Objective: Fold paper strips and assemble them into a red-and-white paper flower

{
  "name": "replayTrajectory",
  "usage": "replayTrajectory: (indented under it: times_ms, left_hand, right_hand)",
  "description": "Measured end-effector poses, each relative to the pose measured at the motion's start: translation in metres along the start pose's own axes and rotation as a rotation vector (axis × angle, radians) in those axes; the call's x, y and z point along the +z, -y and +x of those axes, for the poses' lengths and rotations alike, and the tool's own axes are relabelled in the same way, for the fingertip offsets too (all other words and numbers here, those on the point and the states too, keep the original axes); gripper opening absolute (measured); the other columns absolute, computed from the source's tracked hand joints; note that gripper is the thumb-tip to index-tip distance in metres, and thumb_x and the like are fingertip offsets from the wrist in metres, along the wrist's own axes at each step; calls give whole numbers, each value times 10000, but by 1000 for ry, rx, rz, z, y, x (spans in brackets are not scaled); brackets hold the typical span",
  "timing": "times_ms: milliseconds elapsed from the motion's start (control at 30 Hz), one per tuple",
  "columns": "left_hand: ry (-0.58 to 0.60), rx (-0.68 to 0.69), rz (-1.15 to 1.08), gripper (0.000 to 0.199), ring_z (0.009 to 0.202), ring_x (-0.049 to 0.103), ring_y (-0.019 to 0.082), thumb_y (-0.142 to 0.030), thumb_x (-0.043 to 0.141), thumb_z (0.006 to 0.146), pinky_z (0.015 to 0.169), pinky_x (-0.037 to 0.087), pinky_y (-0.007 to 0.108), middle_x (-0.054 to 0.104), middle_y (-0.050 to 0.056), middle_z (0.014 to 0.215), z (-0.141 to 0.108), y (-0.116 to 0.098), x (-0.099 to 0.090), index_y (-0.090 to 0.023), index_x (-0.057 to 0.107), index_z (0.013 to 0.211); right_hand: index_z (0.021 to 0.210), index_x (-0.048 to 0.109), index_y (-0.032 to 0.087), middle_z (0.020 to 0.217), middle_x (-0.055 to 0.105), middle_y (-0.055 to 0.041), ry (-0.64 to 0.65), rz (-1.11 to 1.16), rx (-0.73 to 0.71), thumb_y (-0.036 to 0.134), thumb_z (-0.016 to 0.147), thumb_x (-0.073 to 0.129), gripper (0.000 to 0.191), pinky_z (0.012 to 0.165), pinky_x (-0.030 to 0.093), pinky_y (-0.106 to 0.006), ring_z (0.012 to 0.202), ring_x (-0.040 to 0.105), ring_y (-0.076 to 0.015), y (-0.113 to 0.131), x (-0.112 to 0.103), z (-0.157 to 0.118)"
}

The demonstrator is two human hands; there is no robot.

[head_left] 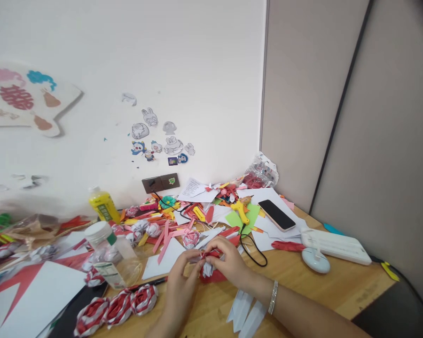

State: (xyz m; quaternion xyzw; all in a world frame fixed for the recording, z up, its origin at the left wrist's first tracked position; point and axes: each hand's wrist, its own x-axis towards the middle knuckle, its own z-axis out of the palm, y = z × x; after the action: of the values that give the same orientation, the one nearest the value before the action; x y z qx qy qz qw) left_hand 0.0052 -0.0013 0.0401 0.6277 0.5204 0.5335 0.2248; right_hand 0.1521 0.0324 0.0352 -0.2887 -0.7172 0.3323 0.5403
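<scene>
Head camera view: nearest, pointed white paper strips point(248, 313) lie on the light wooden tabletop point(352, 286) beneath the right forearm, and to the left sits a row of three red-and-white striped paper rosettes point(116, 306). Just beyond the strips, the left hand point(186, 276) and the right hand point(230, 261) meet over the table with fingertips drawn close together, both in a narrow pinch on a small red-and-white folded paper piece point(207, 270), which sits between them and is partly covered by the fingers. Left of the hands stands a clear plastic jar with a white lid point(98, 232); pale crumpled shapes show through its wall, though whether they are inside or behind it I can't tell. Behind the hands rests a pink-and-white striped paper ball point(191, 239), with a yellow glue gun point(240, 211) farther back beside a black-screened phone point(277, 215). Toward the wall stands a white-capped yellow bottle point(104, 205); whether the yellow is its contents or its label is unclear. At the far corner, a crinkled transparent plastic bag point(266, 168) has reddish material at its lower end, near a brown wall socket point(161, 182).
</scene>
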Motion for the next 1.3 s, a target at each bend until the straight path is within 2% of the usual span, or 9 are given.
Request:
replayTrajectory:
  times_ms: [200, 367, 567, 700, 767, 900, 1300]
  left_hand:
    - [32, 17, -28, 140, 783, 598, 213, -337, 601, 698, 738, 473, 309, 647, 45, 774, 2, 1, -2, -199, 603, 724]
    - [46, -35, -1, 165, 768, 595, 213, -346, 609, 695, 730, 471, 314, 649, 38, 778, 4, -1, -3, -205, 611, 781]
    - [59, -5, -30, 148, 781, 593, 217, -325, 621, 681, 735, 470, 319, 640, 43, 780, 5, 0, -4, -201, 599, 759]
    - [103, -25, -54, 128, 717, 588, 197, -314, 607, 692, 669, 481, 298, 607, 25, 723, 4, 1, -4, -197, 574, 731]
    - [89, -36, -46, 127, 688, 584, 193, -313, 612, 680, 644, 481, 293, 605, 17, 695, 4, 0, -4, -199, 575, 722]
    - [59, 2, -14, 128, 720, 590, 206, -314, 624, 664, 680, 475, 305, 629, 32, 715, 5, -4, -5, -202, 600, 721]
    - [129, 25, -29, 105, 731, 579, 199, -310, 613, 678, 668, 467, 285, 620, 36, 734, 6, -5, -6, -207, 607, 698]
  right_hand:
    - [775, 590, 192, 816, 585, -17, 34, -25, -14, 140, 745, 601, 61, 751, 428, -275, 819, 545, -158, 3, -1, -1]
    - [798, 583, 195, 831, 577, -14, 36, -6, 43, 128, 738, 599, 91, 745, 432, -266, 822, 545, -155, 4, -1, -2]
    - [777, 572, 197, 814, 575, -7, 63, -39, 34, 121, 736, 592, 89, 739, 420, -264, 808, 543, -151, 6, -4, -1]
    - [777, 573, 192, 803, 581, -2, 112, -47, 69, 136, 724, 605, 83, 713, 420, -252, 799, 546, -150, 6, -7, 0]
    - [780, 575, 190, 803, 584, -1, 118, -36, 86, 135, 720, 608, 88, 711, 421, -249, 801, 548, -149, 6, -7, 0]
    - [781, 576, 191, 808, 583, -1, 105, -26, 91, 119, 721, 605, 98, 723, 421, -252, 805, 550, -147, 6, -7, -1]
    - [809, 579, 193, 829, 580, 4, 134, 39, 144, 105, 724, 597, 123, 726, 426, -243, 811, 550, -139, 7, -7, -3]
